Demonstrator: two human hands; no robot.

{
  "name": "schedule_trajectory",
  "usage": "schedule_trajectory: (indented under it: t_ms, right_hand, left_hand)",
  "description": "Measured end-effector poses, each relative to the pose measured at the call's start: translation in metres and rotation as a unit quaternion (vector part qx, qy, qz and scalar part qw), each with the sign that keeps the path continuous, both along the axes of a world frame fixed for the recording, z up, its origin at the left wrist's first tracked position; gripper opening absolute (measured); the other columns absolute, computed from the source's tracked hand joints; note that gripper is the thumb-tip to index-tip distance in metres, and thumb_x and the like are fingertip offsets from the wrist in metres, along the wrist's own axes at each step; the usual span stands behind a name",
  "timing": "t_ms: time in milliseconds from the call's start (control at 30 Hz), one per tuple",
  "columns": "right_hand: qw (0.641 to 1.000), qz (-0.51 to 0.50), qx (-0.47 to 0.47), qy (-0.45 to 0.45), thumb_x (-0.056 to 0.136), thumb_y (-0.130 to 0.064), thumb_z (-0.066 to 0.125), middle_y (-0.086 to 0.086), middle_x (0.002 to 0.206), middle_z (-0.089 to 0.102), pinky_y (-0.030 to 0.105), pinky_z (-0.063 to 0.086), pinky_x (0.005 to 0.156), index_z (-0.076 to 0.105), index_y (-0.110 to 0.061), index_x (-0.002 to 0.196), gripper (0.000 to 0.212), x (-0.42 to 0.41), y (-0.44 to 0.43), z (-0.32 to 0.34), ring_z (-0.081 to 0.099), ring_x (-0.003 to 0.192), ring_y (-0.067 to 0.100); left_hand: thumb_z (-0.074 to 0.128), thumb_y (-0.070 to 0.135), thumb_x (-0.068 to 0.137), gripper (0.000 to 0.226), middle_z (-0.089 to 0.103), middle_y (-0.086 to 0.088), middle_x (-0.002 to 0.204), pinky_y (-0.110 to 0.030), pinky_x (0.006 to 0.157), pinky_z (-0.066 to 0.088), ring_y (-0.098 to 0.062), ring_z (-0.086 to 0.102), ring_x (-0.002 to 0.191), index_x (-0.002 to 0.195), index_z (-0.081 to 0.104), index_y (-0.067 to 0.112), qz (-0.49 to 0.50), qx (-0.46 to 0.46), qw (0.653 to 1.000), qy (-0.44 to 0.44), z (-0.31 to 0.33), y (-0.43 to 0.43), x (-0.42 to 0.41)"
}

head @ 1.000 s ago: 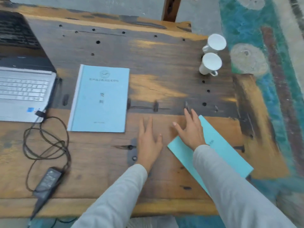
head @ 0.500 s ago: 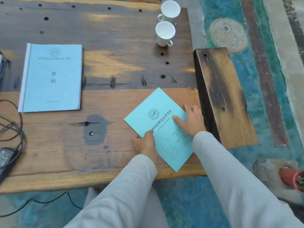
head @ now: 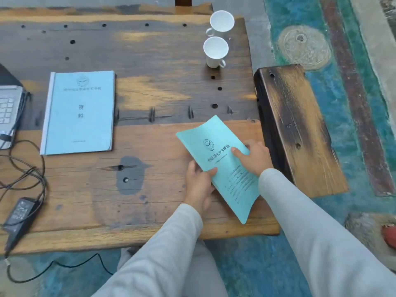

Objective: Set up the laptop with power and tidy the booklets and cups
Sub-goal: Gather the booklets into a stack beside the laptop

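Note:
A thin teal booklet is lifted and bowed above the right front of the wooden table. My left hand grips its left edge with the thumb on the cover. My right hand holds its right edge, thumb on top. A thicker light-blue booklet lies flat at centre left. Two white cups stand upright at the back right. The laptop shows partly at the left edge, with a black cable plugged in and a power brick near the front edge.
A dark wooden bench stands right of the table, close to my right hand. The floor beyond is painted teal. A red object lies at the lower right edge.
The teal booklet has come up off the table and now bends between both hands; my left thumb has moved onto its cover. The view has shifted slightly.

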State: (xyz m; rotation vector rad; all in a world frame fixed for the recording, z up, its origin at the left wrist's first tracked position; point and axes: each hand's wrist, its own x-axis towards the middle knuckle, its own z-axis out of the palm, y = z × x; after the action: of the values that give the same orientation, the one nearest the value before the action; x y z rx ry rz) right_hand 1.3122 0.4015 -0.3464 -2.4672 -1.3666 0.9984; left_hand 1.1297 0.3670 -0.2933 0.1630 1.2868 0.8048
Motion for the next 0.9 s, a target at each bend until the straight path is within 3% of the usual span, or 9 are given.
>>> schedule_trajectory:
  t_ms: [100, 167, 233, 300, 367, 467, 567, 700, 900]
  right_hand:
    - [0.988, -0.101, 0.006, 0.117, 0.08, -0.072, 0.062, -0.006, 0.105, 0.07, 0.03, 0.051, 0.074, 0.066, -0.031, 0.103, 0.047, -0.005, 0.006, 0.011, 0.067, 0.091, 0.012]
    - [0.947, -0.175, -0.038, 0.267, 0.073, -0.081, 0.063, -0.002, 0.099, 0.078, 0.038, 0.06, 0.078, 0.074, -0.027, 0.103, 0.062, -0.015, 0.015, 0.016, 0.076, 0.086, 0.02]
    - [0.876, -0.199, -0.06, 0.435, 0.076, -0.081, 0.06, 0.007, 0.108, 0.078, 0.047, 0.059, 0.088, 0.076, -0.026, 0.114, 0.068, -0.031, 0.029, 0.017, 0.075, 0.098, 0.031]
    - [0.782, -0.22, -0.033, 0.583, 0.091, -0.069, 0.054, 0.012, 0.126, 0.071, 0.048, 0.056, 0.095, 0.067, -0.019, 0.132, 0.066, -0.048, 0.045, 0.018, 0.069, 0.114, 0.032]
    - [0.737, -0.233, -0.018, 0.634, 0.1, -0.052, 0.05, 0.012, 0.131, 0.068, 0.046, 0.056, 0.094, 0.061, -0.015, 0.139, 0.055, -0.068, 0.058, 0.021, 0.067, 0.117, 0.031]
    - [0.755, -0.22, 0.026, 0.617, 0.101, -0.024, 0.055, 0.017, 0.129, 0.068, 0.048, 0.056, 0.094, 0.06, -0.004, 0.137, 0.041, -0.106, 0.076, 0.023, 0.068, 0.114, 0.034]
    - [0.801, -0.208, 0.097, 0.553, 0.096, -0.01, 0.064, 0.015, 0.115, 0.075, 0.043, 0.061, 0.081, 0.065, -0.004, 0.123, 0.028, -0.154, 0.099, 0.025, 0.074, 0.098, 0.031]
    - [0.837, -0.181, 0.11, 0.504, 0.089, -0.018, 0.073, 0.009, 0.11, 0.077, 0.047, 0.059, 0.086, 0.068, -0.012, 0.113, 0.026, -0.226, 0.125, 0.024, 0.075, 0.098, 0.03]
    - [0.907, -0.116, 0.122, 0.386, 0.078, -0.032, 0.072, 0.001, 0.12, 0.07, 0.048, 0.056, 0.096, 0.056, -0.022, 0.121, 0.047, -0.33, 0.162, 0.016, 0.071, 0.105, 0.021]
  left_hand:
    - [0.055, -0.006, 0.095, 0.035, 0.075, -0.006, 0.116, -0.041, 0.083, 0.058, -0.027, 0.071, 0.105, 0.125, 0.06, 0.012, -0.041, 0.069, 0.995, -0.05, 0.017, 0.019, -0.012]
    - [0.056, -0.001, 0.096, 0.035, 0.071, -0.012, 0.123, -0.046, 0.09, 0.057, -0.031, 0.069, 0.109, 0.129, 0.059, 0.008, -0.064, 0.103, 0.99, -0.075, 0.031, 0.038, -0.026]
    - [0.058, 0.005, 0.097, 0.032, 0.07, -0.015, 0.124, -0.047, 0.092, 0.055, -0.03, 0.07, 0.105, 0.129, 0.059, 0.007, -0.081, 0.126, 0.985, -0.083, 0.042, 0.062, -0.043]
    - [0.057, 0.01, 0.099, 0.027, 0.069, -0.018, 0.123, -0.047, 0.093, 0.055, -0.03, 0.069, 0.1, 0.126, 0.059, 0.006, -0.08, 0.141, 0.984, -0.073, 0.051, 0.085, -0.065]
    - [0.055, 0.018, 0.101, 0.032, 0.062, -0.027, 0.129, -0.056, 0.102, 0.048, -0.039, 0.063, 0.109, 0.128, 0.054, 0.0, -0.066, 0.131, 0.988, -0.047, 0.056, 0.107, -0.096]
    - [0.053, 0.031, 0.102, 0.046, 0.06, -0.027, 0.135, -0.062, 0.103, 0.045, -0.044, 0.057, 0.123, 0.133, 0.053, -0.003, -0.053, 0.123, 0.991, -0.013, 0.057, 0.132, -0.153]
    - [0.054, 0.02, 0.102, 0.035, 0.07, -0.016, 0.123, -0.049, 0.086, 0.059, -0.033, 0.069, 0.109, 0.134, 0.058, 0.007, -0.074, 0.159, 0.985, 0.01, 0.051, 0.145, -0.214]
    - [0.059, 0.01, 0.099, 0.036, 0.077, -0.009, 0.105, -0.031, 0.064, 0.059, -0.022, 0.075, 0.088, 0.129, 0.065, 0.027, -0.102, 0.168, 0.974, 0.111, 0.035, 0.159, -0.287]
    - [0.055, 0.007, 0.099, 0.023, 0.077, 0.01, 0.075, -0.019, 0.052, 0.054, -0.007, 0.073, 0.065, 0.104, 0.067, 0.026, -0.051, 0.162, 0.949, 0.267, -0.001, 0.192, -0.372]
